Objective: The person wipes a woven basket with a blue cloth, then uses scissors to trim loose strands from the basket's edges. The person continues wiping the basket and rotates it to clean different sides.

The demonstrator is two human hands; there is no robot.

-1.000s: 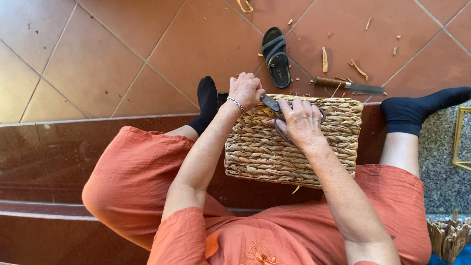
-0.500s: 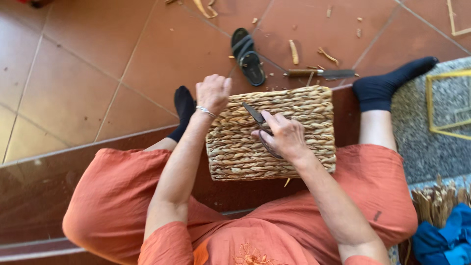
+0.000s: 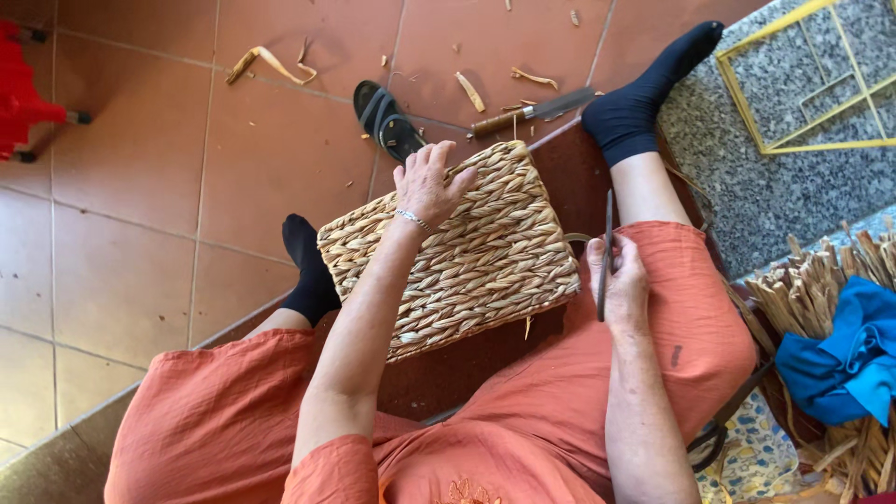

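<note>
Rectangular woven straw-coloured basket (image 3: 457, 247) at frame centre, resting on lap. Left hand (image 3: 427, 182) spread flat on far edge, steadying. Right hand (image 3: 623, 285) closed round slim dark-bladed tool (image 3: 606, 252), centre right. Keep basket pinned, blade angled away from thigh.

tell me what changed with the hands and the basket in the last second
The right hand came off the woven basket and moved out over the right thigh, taking the thin dark tool with it. The basket now sits tilted. The left hand stayed on the basket's far edge; the knife and sandal still lie on the floor.
</note>
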